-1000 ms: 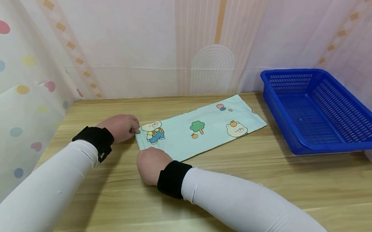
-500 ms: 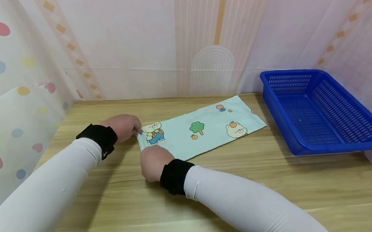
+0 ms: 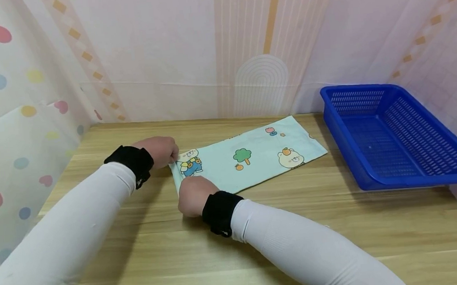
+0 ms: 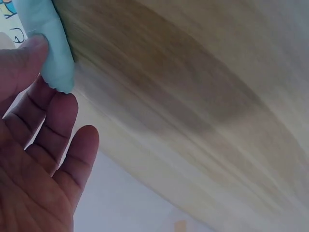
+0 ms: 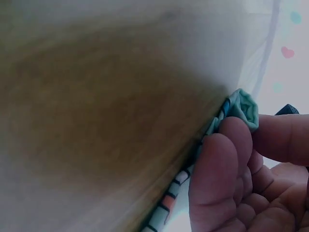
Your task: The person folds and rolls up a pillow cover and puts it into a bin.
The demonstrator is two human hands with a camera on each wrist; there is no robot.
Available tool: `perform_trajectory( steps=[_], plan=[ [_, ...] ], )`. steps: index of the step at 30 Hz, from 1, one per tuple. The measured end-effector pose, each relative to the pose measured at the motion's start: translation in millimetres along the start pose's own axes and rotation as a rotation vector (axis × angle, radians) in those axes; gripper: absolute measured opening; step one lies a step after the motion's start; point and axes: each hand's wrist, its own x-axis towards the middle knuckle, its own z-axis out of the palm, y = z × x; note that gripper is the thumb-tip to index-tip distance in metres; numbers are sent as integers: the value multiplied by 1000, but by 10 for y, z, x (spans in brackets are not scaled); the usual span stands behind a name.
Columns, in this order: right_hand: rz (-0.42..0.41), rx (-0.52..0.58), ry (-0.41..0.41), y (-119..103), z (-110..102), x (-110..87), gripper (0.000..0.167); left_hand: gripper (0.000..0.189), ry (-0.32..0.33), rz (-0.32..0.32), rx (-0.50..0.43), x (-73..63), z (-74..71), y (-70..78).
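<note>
A mint-green cloth [image 3: 266, 157] printed with cartoon bears, a tree and a flower lies folded into a long strip, slanting up to the right. Its left end is turned into a narrow roll. My left hand [image 3: 158, 151] pinches the far corner of that end; in the left wrist view the thumb presses on the rolled cloth [image 4: 57, 55] with fingertips beneath it. At the near corner, my right hand [image 3: 195, 196] pinches the other end of the roll. The right wrist view shows the spiralled cloth end [image 5: 245, 110] between thumb and fingers.
A blue perforated plastic basket [image 3: 366, 181] stands at the right of the wooden table [image 3: 174, 272], beyond the cloth's right end. Patterned curtains [image 3: 157, 54] hang behind the table and along both sides.
Both hands have moved a little to the right, carrying the cloth's left end inward as it rolls. The strip is slightly shorter; its right end and the basket stay put.
</note>
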Motion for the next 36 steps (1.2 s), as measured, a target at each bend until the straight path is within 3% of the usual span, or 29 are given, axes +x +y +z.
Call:
perform_trajectory(
  steps=[9,12,17,20,26,36],
  plan=[
    [-28,-79,36,-31,20,-46,40,12,53,-9,-106,-26,11,-13],
    [-90,-210,69,-72,70,-89,36,12,96,5,-106,-47,52,-36],
    [-206,-502,152,-150,177,-165,28,26,196,84,-90,-94,154,-86],
    [-210,-571,180,-175,213,-186,27,26,227,127,-98,-127,197,-113],
    [-189,-570,215,-184,231,-169,29,22,229,148,-81,-166,235,-154],
    [-143,-486,177,-178,220,-140,28,14,258,184,-55,-204,255,-128]
  ],
)
